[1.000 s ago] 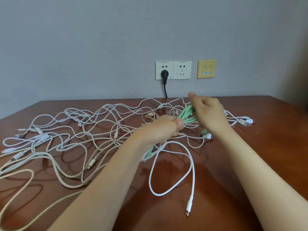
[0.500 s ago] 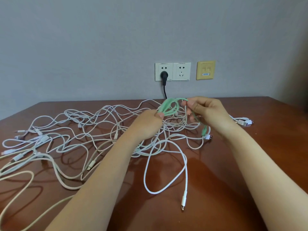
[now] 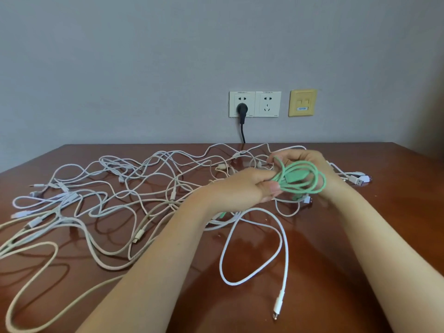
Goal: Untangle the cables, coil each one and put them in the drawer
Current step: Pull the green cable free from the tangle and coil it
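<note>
A green cable (image 3: 304, 180) is wound into a loose coil held above the table. My left hand (image 3: 249, 187) grips the coil's left side, thumb and fingers curled round the strands. My right hand (image 3: 305, 157) sits behind the coil with its fingers curled round the green loops at the top. A tangle of white and beige cables (image 3: 115, 200) spreads over the left and middle of the brown wooden table (image 3: 396, 212). One white cable (image 3: 283, 248) loops toward me, its plug lying near the front. No drawer is in view.
Two white wall sockets (image 3: 254, 104) sit behind the table, a black plug (image 3: 242, 109) in the left one with its cord dropping behind the table. A yellow network plate (image 3: 302, 102) is beside them. White USB plugs (image 3: 358, 179) lie at the right.
Both hands have come lower and closer together, and the green cable has gone from stretched strands to a wider round coil between them. The white loop at the front has shifted slightly.
</note>
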{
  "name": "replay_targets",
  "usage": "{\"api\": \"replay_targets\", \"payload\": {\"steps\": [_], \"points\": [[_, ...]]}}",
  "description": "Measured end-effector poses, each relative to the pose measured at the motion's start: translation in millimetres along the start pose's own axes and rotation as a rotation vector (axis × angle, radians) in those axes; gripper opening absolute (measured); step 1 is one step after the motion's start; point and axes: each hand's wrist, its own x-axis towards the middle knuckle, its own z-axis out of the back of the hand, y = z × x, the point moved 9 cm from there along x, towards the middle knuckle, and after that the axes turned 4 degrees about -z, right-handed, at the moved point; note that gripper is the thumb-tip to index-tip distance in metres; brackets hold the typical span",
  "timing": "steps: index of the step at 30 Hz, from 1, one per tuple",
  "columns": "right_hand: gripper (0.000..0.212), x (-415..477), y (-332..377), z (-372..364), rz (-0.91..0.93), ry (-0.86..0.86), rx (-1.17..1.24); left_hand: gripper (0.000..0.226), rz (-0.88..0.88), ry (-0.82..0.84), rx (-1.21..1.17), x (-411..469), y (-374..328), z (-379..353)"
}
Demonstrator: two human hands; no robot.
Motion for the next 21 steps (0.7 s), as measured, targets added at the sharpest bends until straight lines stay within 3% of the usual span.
{"api": "replay_targets", "payload": {"steps": [5, 11, 16, 21], "points": [[0.033, 4.7, -2.3, -1.5, 0.019, -0.104, -0.322, 0.028, -0.054, -0.277, 0.024, -1.0, -4.2, 32.9], [0.028, 1.7, 10.0, -15.8, 0.147, -0.127, -0.564, 0.027, 0.106, -0.558, 0.075, -1.7, 29.1, 63.3], [0.024, -13.9, 31.7, -56.4, 0.331, 0.038, -0.947, 0.028, 0.218, -0.673, 0.230, -13.7, 34.9, 76.4], [0.026, -25.0, 49.6, -59.9, 0.444, -0.017, -1.113, 0.016, 0.265, -0.633, 0.545, -16.5, 28.7, 69.1]]}}
